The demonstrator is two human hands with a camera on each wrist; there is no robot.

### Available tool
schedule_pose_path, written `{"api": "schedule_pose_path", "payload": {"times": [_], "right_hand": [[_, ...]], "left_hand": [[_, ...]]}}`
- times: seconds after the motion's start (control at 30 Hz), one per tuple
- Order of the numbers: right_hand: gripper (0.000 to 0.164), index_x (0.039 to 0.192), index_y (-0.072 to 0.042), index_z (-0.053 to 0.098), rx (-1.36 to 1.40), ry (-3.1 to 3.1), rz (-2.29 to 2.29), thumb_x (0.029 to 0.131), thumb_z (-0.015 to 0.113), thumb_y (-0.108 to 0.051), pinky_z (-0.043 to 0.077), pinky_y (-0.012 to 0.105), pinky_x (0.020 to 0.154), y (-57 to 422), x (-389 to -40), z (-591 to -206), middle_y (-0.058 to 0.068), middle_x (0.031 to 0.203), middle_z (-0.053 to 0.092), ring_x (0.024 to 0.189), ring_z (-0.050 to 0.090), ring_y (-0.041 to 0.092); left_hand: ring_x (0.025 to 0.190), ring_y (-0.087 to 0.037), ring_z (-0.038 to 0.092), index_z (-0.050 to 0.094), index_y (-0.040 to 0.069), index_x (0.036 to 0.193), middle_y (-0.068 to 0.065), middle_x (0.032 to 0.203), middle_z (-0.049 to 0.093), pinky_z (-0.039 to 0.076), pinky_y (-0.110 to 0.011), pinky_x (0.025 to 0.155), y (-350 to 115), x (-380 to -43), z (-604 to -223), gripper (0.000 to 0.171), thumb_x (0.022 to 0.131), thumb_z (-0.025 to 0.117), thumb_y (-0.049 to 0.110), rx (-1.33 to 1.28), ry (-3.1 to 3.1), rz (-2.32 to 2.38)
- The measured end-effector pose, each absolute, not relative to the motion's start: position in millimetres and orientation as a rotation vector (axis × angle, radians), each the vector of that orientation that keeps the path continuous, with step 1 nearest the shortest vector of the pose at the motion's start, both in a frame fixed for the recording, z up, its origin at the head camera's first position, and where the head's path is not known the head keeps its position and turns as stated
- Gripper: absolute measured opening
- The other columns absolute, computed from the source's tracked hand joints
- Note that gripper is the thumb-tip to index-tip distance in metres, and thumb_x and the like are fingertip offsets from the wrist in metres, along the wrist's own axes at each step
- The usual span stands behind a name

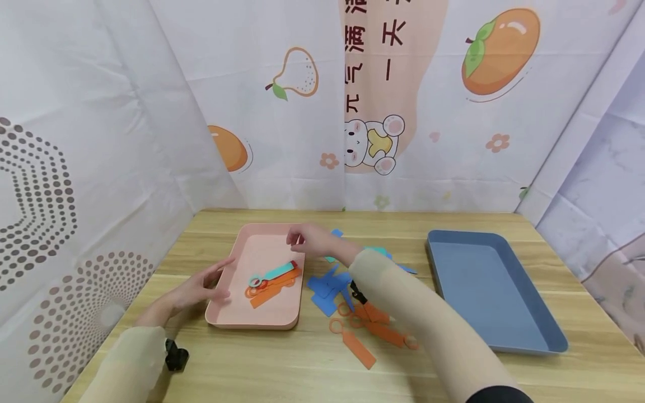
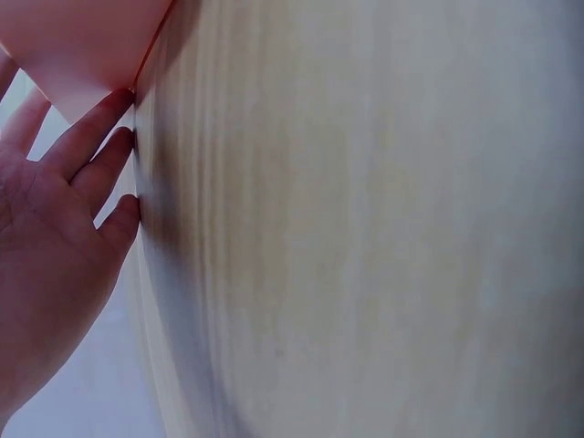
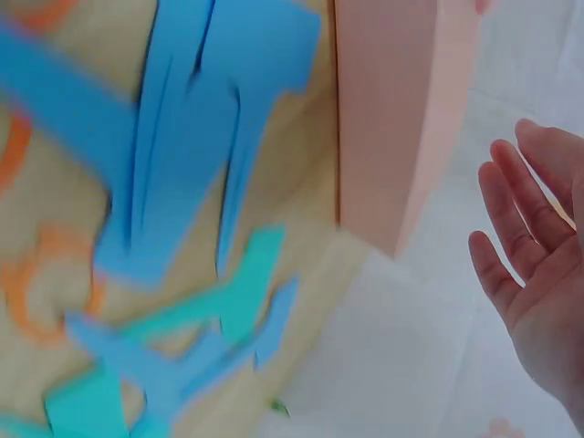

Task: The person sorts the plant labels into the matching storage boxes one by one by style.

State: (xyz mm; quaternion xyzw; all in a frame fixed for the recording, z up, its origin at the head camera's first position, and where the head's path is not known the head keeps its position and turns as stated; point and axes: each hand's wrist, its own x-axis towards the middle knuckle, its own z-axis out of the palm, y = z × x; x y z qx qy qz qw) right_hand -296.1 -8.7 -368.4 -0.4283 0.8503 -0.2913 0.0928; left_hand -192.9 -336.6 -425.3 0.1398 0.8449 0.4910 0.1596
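A pink tray [image 1: 262, 240] lies at the left of the table, holding several flat strips with ring ends: orange strips [image 1: 267, 295] and a turquoise one with a red end [image 1: 279, 271]. My left hand [image 1: 194, 288] touches the tray's left side with spread, fairly straight fingers [image 2: 87, 137]. Over the tray's back right edge hovers my right hand [image 1: 314, 242], its fingers loosely bent and nothing visible in them. To the tray's right lie a pile of flat blue pieces [image 1: 327, 286] and orange ring-ended strips [image 1: 359, 348].
A blue-grey tray [image 1: 496, 291] stands on the table's right side. Turquoise pieces [image 3: 251, 283] lie behind the blue pile, partly hidden by my right arm in the head view. A printed curtain [image 1: 302, 140] hangs behind the wooden table [image 1: 262, 364].
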Motion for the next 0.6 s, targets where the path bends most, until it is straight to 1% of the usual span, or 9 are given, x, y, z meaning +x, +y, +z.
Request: {"api": "schedule_pose_path", "payload": {"times": [0.17, 0.23, 0.27, 0.33, 0.4, 0.43, 0.5, 0.6], "right_hand": [[0.009, 0.100, -0.004, 0.066, -1.289, 2.560, -0.764, 0.093, 0.066, -0.008, 0.048, 0.024, 0.078, 12.5, -299.6, -356.8, 0.000, 0.092, 0.064, 0.087, 0.059, 0.015], [0.009, 0.100, -0.003, 0.067, -1.300, 2.564, -0.731, 0.092, 0.066, -0.008, 0.048, 0.024, 0.078, 20.7, -300.2, -354.6, 0.000, 0.092, 0.064, 0.087, 0.059, 0.015], [0.009, 0.100, -0.004, 0.067, -1.301, 2.563, -0.714, 0.092, 0.066, -0.008, 0.048, 0.024, 0.078, 24.9, -300.1, -354.0, 0.000, 0.093, 0.064, 0.086, 0.059, 0.016], [0.009, 0.099, -0.004, 0.067, -1.317, 2.561, -0.682, 0.092, 0.067, -0.007, 0.049, 0.024, 0.077, 34.3, -299.8, -354.1, 0.001, 0.093, 0.065, 0.086, 0.060, 0.015], [0.010, 0.100, -0.005, 0.067, -1.317, 2.555, -0.646, 0.091, 0.067, -0.008, 0.049, 0.025, 0.077, 44.7, -298.2, -355.5, 0.003, 0.096, 0.066, 0.087, 0.061, 0.016], [0.010, 0.101, -0.006, 0.067, -1.316, 2.555, -0.626, 0.091, 0.068, -0.008, 0.049, 0.025, 0.078, 50.5, -297.2, -356.4, 0.005, 0.098, 0.066, 0.087, 0.061, 0.016], [0.013, 0.103, -0.004, 0.067, -1.319, 2.546, -0.594, 0.091, 0.068, -0.008, 0.049, 0.027, 0.079, 62.9, -294.2, -358.4, 0.009, 0.101, 0.066, 0.089, 0.062, 0.018], [0.016, 0.105, -0.001, 0.066, -1.305, 2.533, -0.556, 0.091, 0.068, -0.007, 0.050, 0.030, 0.081, 83.6, -288.4, -361.1, 0.012, 0.104, 0.066, 0.092, 0.062, 0.023]], "left_hand": [[0.139, -0.047, 0.020, 0.018, 0.006, 0.155, -0.030, 0.153, 0.021, 0.017, -0.061, 0.107, -337.7, -192.4, -426.5, 0.087, 0.088, 0.072, 0.013, 0.416, 2.414, 1.401], [0.139, -0.047, 0.021, 0.018, 0.006, 0.155, -0.030, 0.153, 0.021, 0.021, -0.057, 0.108, -338.2, -192.6, -427.0, 0.087, 0.088, 0.072, 0.013, 0.419, 2.419, 1.396], [0.139, -0.047, 0.021, 0.018, 0.006, 0.155, -0.030, 0.153, 0.021, 0.024, -0.051, 0.108, -338.4, -192.7, -427.3, 0.087, 0.088, 0.072, 0.013, 0.418, 2.419, 1.397], [0.139, -0.047, 0.021, 0.018, 0.005, 0.155, -0.030, 0.153, 0.021, 0.031, -0.036, 0.107, -338.7, -193.2, -428.2, 0.087, 0.088, 0.072, 0.013, 0.425, 2.415, 1.400], [0.138, -0.047, 0.021, 0.018, 0.005, 0.155, -0.030, 0.153, 0.021, 0.033, -0.021, 0.100, -338.9, -193.8, -429.2, 0.087, 0.088, 0.072, 0.013, 0.432, 2.408, 1.407], [0.138, -0.047, 0.022, 0.018, 0.005, 0.155, -0.031, 0.153, 0.022, 0.033, -0.015, 0.096, -339.1, -194.0, -429.6, 0.087, 0.088, 0.072, 0.013, 0.431, 2.406, 1.409], [0.138, -0.048, 0.022, 0.018, 0.004, 0.155, -0.032, 0.152, 0.023, 0.032, -0.010, 0.091, -339.2, -194.3, -429.9, 0.087, 0.088, 0.072, 0.012, 0.434, 2.401, 1.419], [0.137, -0.048, 0.023, 0.018, 0.004, 0.155, -0.032, 0.151, 0.024, 0.032, -0.010, 0.090, -339.0, -194.7, -429.3, 0.087, 0.088, 0.072, 0.012, 0.436, 2.397, 1.428]]}}
